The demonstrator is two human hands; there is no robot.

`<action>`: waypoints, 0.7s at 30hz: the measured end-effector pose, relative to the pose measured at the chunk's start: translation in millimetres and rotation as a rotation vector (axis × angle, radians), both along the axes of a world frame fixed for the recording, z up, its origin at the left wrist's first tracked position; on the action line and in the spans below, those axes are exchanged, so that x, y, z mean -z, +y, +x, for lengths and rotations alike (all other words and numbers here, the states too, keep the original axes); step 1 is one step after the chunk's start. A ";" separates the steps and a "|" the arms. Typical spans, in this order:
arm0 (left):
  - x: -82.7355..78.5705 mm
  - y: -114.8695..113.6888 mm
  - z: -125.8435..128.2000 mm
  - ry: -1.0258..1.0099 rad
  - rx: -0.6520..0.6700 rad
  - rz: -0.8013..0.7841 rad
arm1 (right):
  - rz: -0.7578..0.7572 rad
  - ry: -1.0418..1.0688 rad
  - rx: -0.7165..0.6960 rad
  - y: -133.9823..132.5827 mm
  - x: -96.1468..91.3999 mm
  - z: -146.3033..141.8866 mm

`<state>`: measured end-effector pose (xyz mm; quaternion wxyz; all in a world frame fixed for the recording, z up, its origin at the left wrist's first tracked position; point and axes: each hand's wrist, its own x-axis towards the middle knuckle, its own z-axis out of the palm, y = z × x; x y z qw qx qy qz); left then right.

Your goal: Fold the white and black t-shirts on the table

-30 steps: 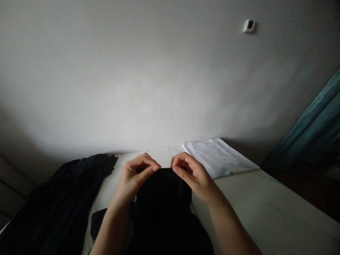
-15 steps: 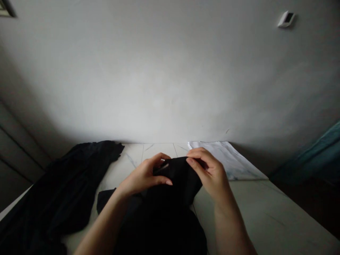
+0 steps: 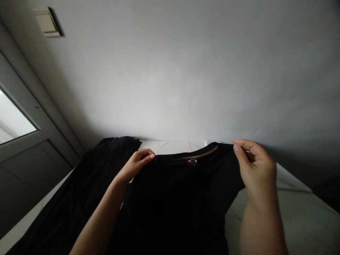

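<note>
Black shirt [image 3: 180, 202] is up over the table [image 3: 305, 219], centre of view, in front of the person, with its top edge stretched between both hands.

Left hand [image 3: 139, 162]: thumb and bent forefinger closed together on the shirt's top edge, left of the neckline; a pinch, no gap at the tips. Right hand [image 3: 253, 163]: thumb and forefinger likewise pinched on the far right corner of the top edge, a bit higher than the left; other fingers curled behind. Hands well apart, cloth fairly taut between them.

Progress: top of the shirt is opened out, neckline facing up, patterned trim [image 3: 199, 155] and small label [image 3: 192, 162] inside the collar showing. Not done: top edge is not set down, no hand has let go, and no fold across the body shows. Lower part runs out of the bottom of view; the cloth is so dark that whether it rests on the table or hangs can't be told.

Also there: dark garment [image 3: 77, 202] lying loose and unfolded along the table's left side, not held; white cloth [image 3: 290, 179] beyond the right hand, mostly hidden by it. Behind: plain wall [image 3: 170, 88], switch [image 3: 47, 23] upper left, door [image 3: 32, 159] at the left edge.
</note>
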<state>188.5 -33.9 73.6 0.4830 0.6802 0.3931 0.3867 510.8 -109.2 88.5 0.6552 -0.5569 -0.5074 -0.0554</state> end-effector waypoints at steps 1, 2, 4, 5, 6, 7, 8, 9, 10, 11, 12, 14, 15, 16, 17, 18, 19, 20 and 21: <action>-8.3 -3.5 10.3 -0.018 -0.014 0.044 | -0.016 -0.038 -0.046 -3.3 -2.0 -7.4; -15.7 -7.0 21.3 -0.037 -0.017 0.092 | -0.043 -0.075 -0.122 -7.2 -3.8 -16.5; -26.2 -13.8 43.5 -0.087 -0.020 0.181 | -0.144 -0.126 -0.342 -14.7 -5.8 -38.3; -28.7 -17.1 53.7 -0.115 -0.027 0.214 | -0.210 -0.129 -0.452 -17.3 -5.6 -49.7; -29.5 -20.0 62.9 -0.143 -0.038 0.236 | -0.281 -0.115 -0.535 -18.7 -4.8 -60.5; -28.9 -22.7 70.7 -0.169 -0.052 0.249 | -0.344 -0.087 -0.581 -18.7 -3.3 -70.2; -27.3 -24.9 77.3 -0.189 -0.061 0.258 | -0.392 -0.049 -0.597 -17.3 -1.4 -78.3; -25.3 -26.9 82.6 -0.200 -0.061 0.266 | -0.419 -0.002 -0.589 -14.9 0.8 -84.6; -23.3 -28.6 86.8 -0.202 -0.052 0.272 | -0.425 0.054 -0.566 -11.8 2.9 -89.0; -21.5 -30.2 90.0 -0.198 -0.040 0.280 | -0.416 0.112 -0.539 -8.6 4.8 -91.8; -20.1 -31.8 92.3 -0.187 -0.029 0.291 | -0.401 0.167 -0.514 -5.5 6.3 -93.2; -18.8 -34.7 94.8 -0.156 -0.019 0.325 | -0.385 0.248 -0.488 -1.4 7.8 -93.1; -18.8 -35.9 95.2 -0.138 -0.016 0.343 | -0.386 0.264 -0.494 -0.6 7.8 -92.1; -19.2 -36.7 94.9 -0.123 -0.011 0.360 | -0.393 0.271 -0.519 -0.5 7.3 -90.7; -19.8 -37.1 94.1 -0.115 -0.004 0.376 | -0.403 0.283 -0.562 -1.1 6.5 -88.9; -20.8 -37.0 92.7 -0.110 0.006 0.390 | -0.413 0.310 -0.618 -1.9 5.4 -86.8; -22.1 -36.2 90.6 -0.108 0.015 0.402 | -0.422 0.358 -0.680 -2.7 4.3 -84.3; -23.6 -34.9 88.1 -0.102 0.023 0.410 | -0.432 0.425 -0.737 -3.4 3.3 -81.5; -25.2 -33.2 85.0 -0.090 0.032 0.413 | -0.441 0.503 -0.782 -3.7 2.3 -78.2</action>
